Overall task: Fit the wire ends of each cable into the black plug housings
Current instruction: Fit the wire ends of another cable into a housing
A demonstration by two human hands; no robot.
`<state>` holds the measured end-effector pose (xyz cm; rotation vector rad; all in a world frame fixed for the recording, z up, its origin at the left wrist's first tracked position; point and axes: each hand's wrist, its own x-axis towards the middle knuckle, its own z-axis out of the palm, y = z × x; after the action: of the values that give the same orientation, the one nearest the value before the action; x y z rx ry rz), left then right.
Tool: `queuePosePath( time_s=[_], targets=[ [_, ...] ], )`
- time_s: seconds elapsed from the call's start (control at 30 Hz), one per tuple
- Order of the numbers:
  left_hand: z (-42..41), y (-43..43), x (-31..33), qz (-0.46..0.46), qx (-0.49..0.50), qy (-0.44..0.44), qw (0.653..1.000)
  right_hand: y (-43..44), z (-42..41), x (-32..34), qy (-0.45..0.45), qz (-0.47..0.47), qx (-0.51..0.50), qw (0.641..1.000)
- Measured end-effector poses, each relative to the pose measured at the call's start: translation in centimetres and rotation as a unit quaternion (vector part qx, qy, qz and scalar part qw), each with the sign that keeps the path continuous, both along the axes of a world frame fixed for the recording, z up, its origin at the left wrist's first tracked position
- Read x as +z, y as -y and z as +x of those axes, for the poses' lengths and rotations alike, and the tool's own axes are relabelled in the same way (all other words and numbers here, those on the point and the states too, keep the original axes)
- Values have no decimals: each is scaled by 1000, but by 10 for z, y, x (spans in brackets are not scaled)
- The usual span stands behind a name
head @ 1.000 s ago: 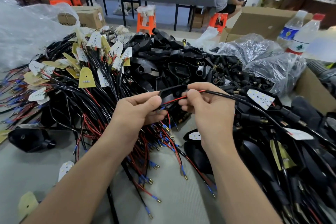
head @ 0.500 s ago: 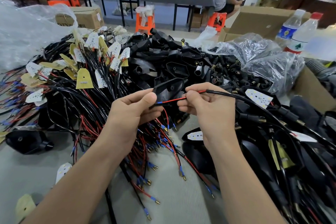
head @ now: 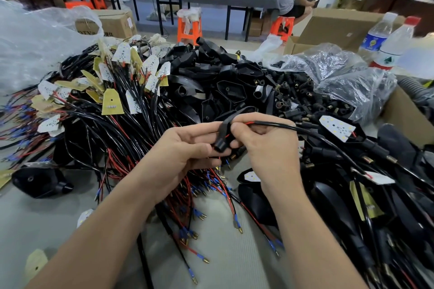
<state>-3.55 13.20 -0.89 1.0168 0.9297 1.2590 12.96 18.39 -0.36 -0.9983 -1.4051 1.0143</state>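
The left hand [head: 185, 155] curls its fingers round a black plug housing [head: 223, 132] and holds it nearly on end, I think so that its opening faces the other hand. The right hand [head: 270, 150] pinches the black cable [head: 284, 125] just behind its red wire [head: 249, 122], which meets the housing; it looks like feeding the ends in. Behind them lies a heap of housings [head: 225, 77]. To the right, small black connectors [head: 303, 98] spill from a crumpled plastic bag [head: 352, 87]. What the cardboard box [head: 404, 119] beside it holds, I cannot tell.
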Motion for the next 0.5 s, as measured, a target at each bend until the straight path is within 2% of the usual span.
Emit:
queuePosePath(
  time_s=[0.2, 0.23, 0.3, 0.33, 0.37, 0.43, 0.5],
  targets=[
    [-4, -5, 0, -20, 142, -19, 990, 1, 0, -3, -45, 19, -63, 997],
    [-7, -6, 0, -25, 156, -16, 987, -1, 1, -4, -34, 22, -89, 995],
    [-8, -7, 1, -30, 166, 8, 986, -3, 4, -6, 62, 7, -140, 988],
    [-8, -7, 0, -35, 163, 22, 986, -2, 3, -6, 101, -17, -126, 987],
    [-8, -7, 1, -41, 158, 34, 986, -2, 1, -6, 104, -47, -78, 990],
    [-6, -8, 0, -49, 155, 43, 986, -3, -3, -5, 2, -99, 55, 994],
    [-5, -10, -2, -34, 203, 10, 979, -1, -3, -2, -97, -118, 129, 980]
  ],
)
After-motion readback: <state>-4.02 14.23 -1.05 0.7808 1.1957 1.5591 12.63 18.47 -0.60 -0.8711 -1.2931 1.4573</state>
